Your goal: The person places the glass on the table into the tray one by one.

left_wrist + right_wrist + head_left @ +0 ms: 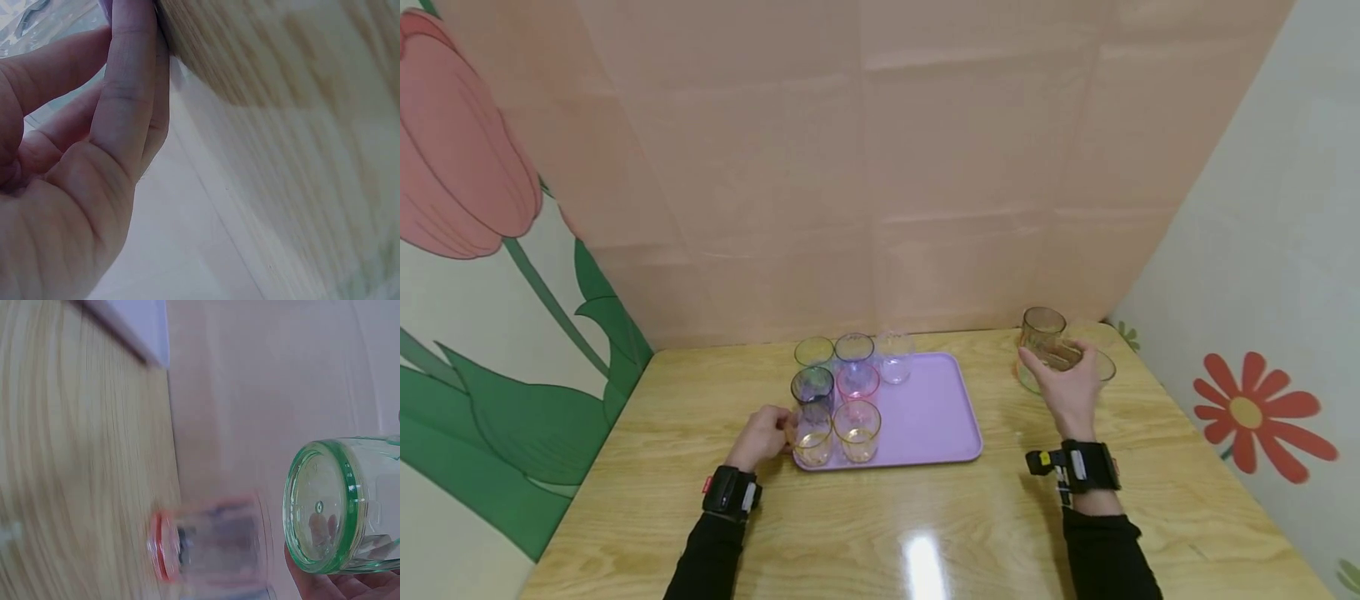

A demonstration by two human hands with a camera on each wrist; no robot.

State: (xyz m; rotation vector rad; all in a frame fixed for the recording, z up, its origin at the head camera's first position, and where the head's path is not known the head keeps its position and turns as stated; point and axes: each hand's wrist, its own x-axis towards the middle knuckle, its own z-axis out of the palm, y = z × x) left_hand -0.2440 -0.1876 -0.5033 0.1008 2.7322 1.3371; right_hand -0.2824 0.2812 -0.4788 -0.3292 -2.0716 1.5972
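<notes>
My left hand (766, 433) is at the left edge of the purple tray (932, 417); in the left wrist view its thumb and fingers (125, 81) pinch the tray's rim. Several clear drinking glasses with coloured rims stand on the tray's left part, among them a yellow-tinted glass (813, 442) beside that hand. Over the right of the table, my right hand (1070, 396) grips a clear glass with a green base (337, 506), held tilted and off the table in the right wrist view. Behind it stands a glass with a red base (212, 544), blurred.
Near the right hand, a dark-rimmed glass (1043, 323) stands at the back of the wooden table (850, 525). Another glass rim (1107, 367) shows right of that hand. A pinkish sheet (865, 167) covers the back wall; painted walls flank both sides.
</notes>
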